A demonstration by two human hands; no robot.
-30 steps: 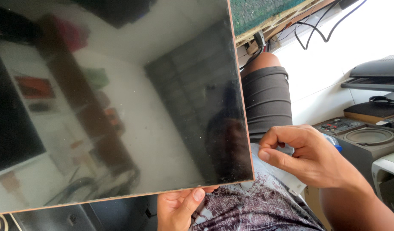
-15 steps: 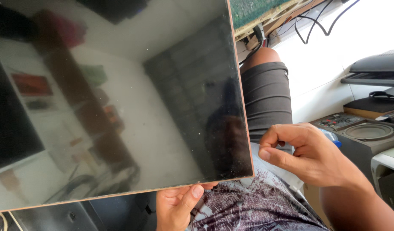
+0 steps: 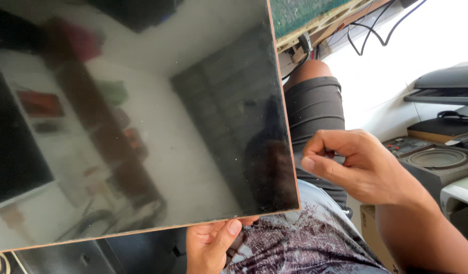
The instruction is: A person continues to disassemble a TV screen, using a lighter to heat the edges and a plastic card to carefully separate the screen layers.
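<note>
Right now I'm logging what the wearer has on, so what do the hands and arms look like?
Both are bare: no gloves, rings, watch or sleeves show on the left hand or the right hand and its forearm.

- The left hand (image 3: pixel 211 246) is seen low in the view, palm turned up, the thumb pressed over the lower edge of the glossy panel (image 3: pixel 142 116) and the fingers hidden beneath it.
- The right hand (image 3: pixel 353 165) is held free beside the panel's right edge, fingers curled inward, thumb extended toward it, with nothing gripped.
- The right forearm is angled down to the lower right corner.
</note>
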